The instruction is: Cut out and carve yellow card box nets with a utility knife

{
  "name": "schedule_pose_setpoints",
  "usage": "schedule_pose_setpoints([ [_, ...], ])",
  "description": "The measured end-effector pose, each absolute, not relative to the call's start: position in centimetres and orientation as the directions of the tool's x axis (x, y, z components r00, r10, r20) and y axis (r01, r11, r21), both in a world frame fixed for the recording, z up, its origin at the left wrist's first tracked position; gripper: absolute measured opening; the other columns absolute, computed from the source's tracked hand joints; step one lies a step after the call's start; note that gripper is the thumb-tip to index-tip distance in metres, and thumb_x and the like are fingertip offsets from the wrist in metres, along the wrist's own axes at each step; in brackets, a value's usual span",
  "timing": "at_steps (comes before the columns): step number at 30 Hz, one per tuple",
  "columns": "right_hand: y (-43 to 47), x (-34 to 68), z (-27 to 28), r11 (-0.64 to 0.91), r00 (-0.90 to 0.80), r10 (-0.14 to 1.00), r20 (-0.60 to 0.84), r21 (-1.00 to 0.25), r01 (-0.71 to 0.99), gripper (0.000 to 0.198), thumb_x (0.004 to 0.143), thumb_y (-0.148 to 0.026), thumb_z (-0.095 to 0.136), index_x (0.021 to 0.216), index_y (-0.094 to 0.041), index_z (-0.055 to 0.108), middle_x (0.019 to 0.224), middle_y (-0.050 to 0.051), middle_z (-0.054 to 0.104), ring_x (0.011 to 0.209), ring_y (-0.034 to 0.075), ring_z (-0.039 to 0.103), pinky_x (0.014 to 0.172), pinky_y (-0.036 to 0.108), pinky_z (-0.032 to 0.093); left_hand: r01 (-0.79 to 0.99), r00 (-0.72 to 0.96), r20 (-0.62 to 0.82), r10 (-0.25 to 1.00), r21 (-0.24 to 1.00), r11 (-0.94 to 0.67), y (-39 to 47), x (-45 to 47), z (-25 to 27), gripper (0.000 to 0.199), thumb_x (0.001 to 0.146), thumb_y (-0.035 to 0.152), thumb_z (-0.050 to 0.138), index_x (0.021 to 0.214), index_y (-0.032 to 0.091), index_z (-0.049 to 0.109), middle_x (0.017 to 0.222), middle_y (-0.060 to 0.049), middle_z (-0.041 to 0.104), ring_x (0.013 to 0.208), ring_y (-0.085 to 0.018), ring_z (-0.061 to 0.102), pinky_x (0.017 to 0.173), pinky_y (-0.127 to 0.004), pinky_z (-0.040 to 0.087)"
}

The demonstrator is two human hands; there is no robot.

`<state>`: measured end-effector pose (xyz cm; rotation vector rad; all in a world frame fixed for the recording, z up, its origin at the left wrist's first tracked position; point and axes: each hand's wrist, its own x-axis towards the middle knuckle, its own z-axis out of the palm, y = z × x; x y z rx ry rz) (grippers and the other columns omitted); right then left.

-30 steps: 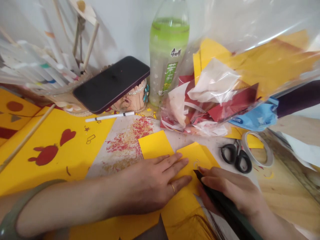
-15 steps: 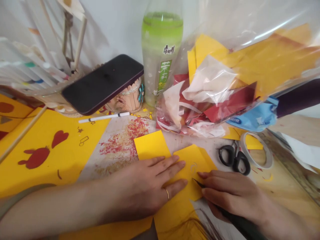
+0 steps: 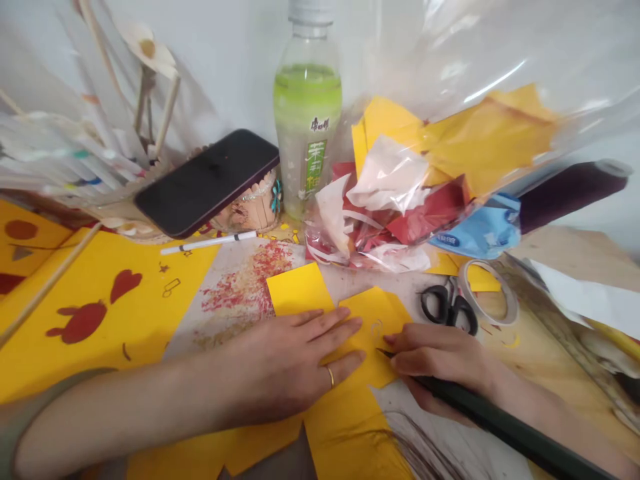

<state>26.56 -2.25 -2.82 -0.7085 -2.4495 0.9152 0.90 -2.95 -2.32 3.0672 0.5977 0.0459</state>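
Observation:
My left hand (image 3: 295, 363) lies flat with fingers stretched over yellow paper, pressing it to the table; a ring is on one finger. Just right of those fingertips, my right hand (image 3: 440, 363) is closed round a craft knife (image 3: 490, 413) with a long dark handle. Its thin pointed tip touches, or hovers just over, the yellow paper sheet (image 3: 373, 320); contact is hard to judge. A small pale curved mark shows on the sheet near the tip. Partly under the left fingers is another yellow piece (image 3: 299, 290).
Behind the hands stand a green drink bottle (image 3: 307, 133) and a clear bag of paper scraps (image 3: 395, 200). To the right lie black scissors (image 3: 450, 310) and a tape roll (image 3: 487, 293). A phone (image 3: 207, 183) leans by the pens; a yellow sheet with red shapes (image 3: 150, 320) lies left.
The camera view has tilted up and shifted right, showing the bottle's cap and more of the knife handle. Both hands keep nearly the same places on the paper.

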Motion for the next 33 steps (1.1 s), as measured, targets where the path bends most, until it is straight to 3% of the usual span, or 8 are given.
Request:
schedule_pose_setpoints([
  [3,-2.1,26.5,-2.9,0.640,-0.772,0.586,0.245,-0.725,0.255,0.014,0.083,-0.010,0.054,0.089,-0.022,0.059,0.079,0.002,0.065,0.071,0.013,0.065,0.067,0.024,0.053,0.368,0.930,0.000,0.368,0.028,-0.929,-2.9,0.8,-2.1,0.037,0.096,0.021,0.039,0.131,0.017,0.047,0.142,-0.014,0.043,0.130,-0.025,0.044,0.101,-0.035,0.041],
  [8,-2.9,26.2,-1.4,0.440,-0.378,0.886,0.268,-0.744,0.503,0.014,0.081,-0.016,0.060,0.089,-0.026,0.054,0.079,-0.003,0.065,0.068,0.012,0.064,0.060,0.020,0.051,0.376,0.927,-0.003,0.376,0.012,-0.927,-3.1,0.8,-2.2,0.037,0.096,0.018,0.038,0.132,0.017,0.045,0.143,-0.015,0.041,0.130,-0.028,0.043,0.100,-0.037,0.042],
  [10,-3.3,25.7,-0.9,0.385,-0.307,0.919,0.248,-0.739,0.553,0.009,0.081,-0.020,0.060,0.087,-0.026,0.055,0.077,-0.003,0.064,0.065,0.012,0.062,0.058,0.020,0.050,0.381,0.924,-0.012,0.381,0.004,-0.924,-3.2,0.8,-2.2,0.036,0.096,0.019,0.038,0.131,0.017,0.046,0.142,-0.015,0.041,0.130,-0.028,0.043,0.099,-0.037,0.043],
  [18,-2.7,24.2,-2.0,0.437,-0.477,0.856,0.199,-0.773,0.461,0.011,0.079,-0.012,0.052,0.082,-0.022,0.057,0.073,-0.001,0.067,0.062,0.012,0.063,0.056,0.021,0.049,0.374,0.927,-0.013,0.374,0.003,-0.927,-3.2,1.0,-2.5,0.038,0.094,0.020,0.040,0.132,0.015,0.044,0.144,-0.017,0.038,0.130,-0.030,0.042,0.099,-0.040,0.043],
  [33,-2.7,24.3,-2.4,0.413,-0.468,0.866,0.176,-0.780,0.471,0.011,0.080,-0.015,0.054,0.082,-0.025,0.057,0.074,-0.001,0.068,0.064,0.015,0.065,0.056,0.023,0.050,0.389,0.921,-0.030,0.388,0.027,-0.921,-3.1,0.9,-2.2,0.039,0.094,0.023,0.042,0.133,0.018,0.045,0.145,-0.014,0.038,0.131,-0.027,0.042,0.101,-0.036,0.040],
])
